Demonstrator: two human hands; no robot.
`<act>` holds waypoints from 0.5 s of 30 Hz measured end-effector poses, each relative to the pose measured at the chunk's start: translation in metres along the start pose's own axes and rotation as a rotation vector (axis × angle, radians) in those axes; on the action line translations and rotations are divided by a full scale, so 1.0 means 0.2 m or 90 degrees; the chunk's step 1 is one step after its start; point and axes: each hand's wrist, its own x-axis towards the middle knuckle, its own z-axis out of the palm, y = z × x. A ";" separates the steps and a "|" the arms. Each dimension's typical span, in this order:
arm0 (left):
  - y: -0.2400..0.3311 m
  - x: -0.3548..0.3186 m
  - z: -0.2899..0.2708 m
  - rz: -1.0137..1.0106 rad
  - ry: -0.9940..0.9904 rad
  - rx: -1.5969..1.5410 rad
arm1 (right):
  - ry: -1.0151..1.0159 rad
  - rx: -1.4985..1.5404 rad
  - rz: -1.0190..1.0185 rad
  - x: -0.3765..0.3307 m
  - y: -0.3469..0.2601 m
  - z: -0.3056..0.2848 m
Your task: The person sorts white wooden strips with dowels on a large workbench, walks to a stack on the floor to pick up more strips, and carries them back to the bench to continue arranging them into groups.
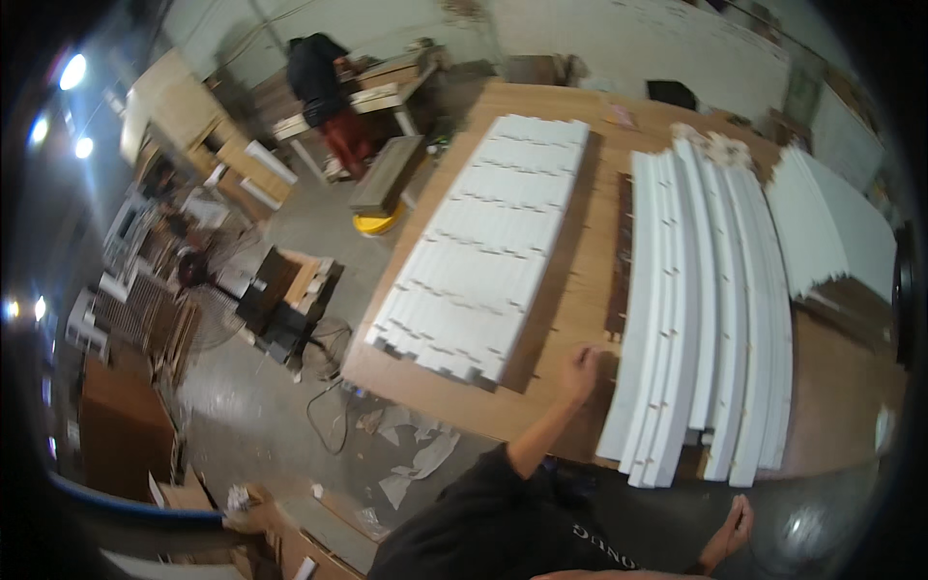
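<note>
My left hand is closed over the wooden tabletop, its fingers curled. It is just left of a bundle of long white slats that have small brown marks along them. Whatever the fingers hold, if anything, cannot be made out. Closer to me, beyond the table's near edge, my right hand has its fingers pressed together below the ends of the slats. Anything in it is too small or hidden to name. A dark brown strip lies between the slats and the bare wood. Left of it rests a wide row of white slats with rows of notches.
The wooden table holds another white stack at the right. A pale clump sits at the far slat ends. A person stands at a far bench. A fan, a yellow bucket and scraps are on the floor.
</note>
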 end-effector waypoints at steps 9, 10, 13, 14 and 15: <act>0.59 -0.72 -0.10 0.294 -0.175 0.245 | 0.099 -0.055 -0.088 -0.03 0.15 -0.47; 0.66 -0.81 0.07 0.312 -0.230 0.227 | 0.130 -0.044 -0.112 -0.03 0.24 -0.57; 0.74 -1.14 0.67 0.370 -0.415 0.158 | 0.195 0.000 -0.018 -0.12 0.60 -0.93; 0.74 -1.27 0.84 0.376 -0.485 0.142 | 0.209 -0.012 -0.004 -0.16 0.67 -1.04; 0.77 -1.41 0.99 0.384 -0.540 0.132 | 0.212 -0.016 0.004 -0.14 0.71 -1.13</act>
